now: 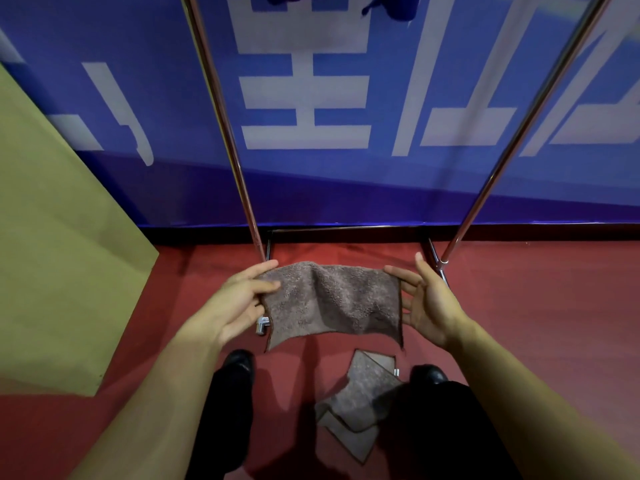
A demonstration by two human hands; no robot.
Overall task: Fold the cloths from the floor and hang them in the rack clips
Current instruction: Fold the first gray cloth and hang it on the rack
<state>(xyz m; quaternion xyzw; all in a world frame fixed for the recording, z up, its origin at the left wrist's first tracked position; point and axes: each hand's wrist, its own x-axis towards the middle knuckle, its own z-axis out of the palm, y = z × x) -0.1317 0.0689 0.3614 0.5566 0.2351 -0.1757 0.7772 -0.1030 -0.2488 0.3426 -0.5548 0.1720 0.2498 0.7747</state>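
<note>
Cloth is held stretched in the air before the rack. Its top corners are pinched by the left hand and the right hand (other fingers spread loosely). More cloths lie on the floor.

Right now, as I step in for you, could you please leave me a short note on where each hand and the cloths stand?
Left hand: pinches the upper left corner of the brown cloth.
Right hand: fingers spread, holding the cloth's upper right corner, though the grip looks loose.
The cloth hangs spread out between both hands, in front of the rack poles.
More brown cloths lie on the red floor between the shoes.
Done: one cloth picked up.
Left: fold it, clip it to the rack, then handle the floor cloths. The clips are barely in view at the top.
</note>
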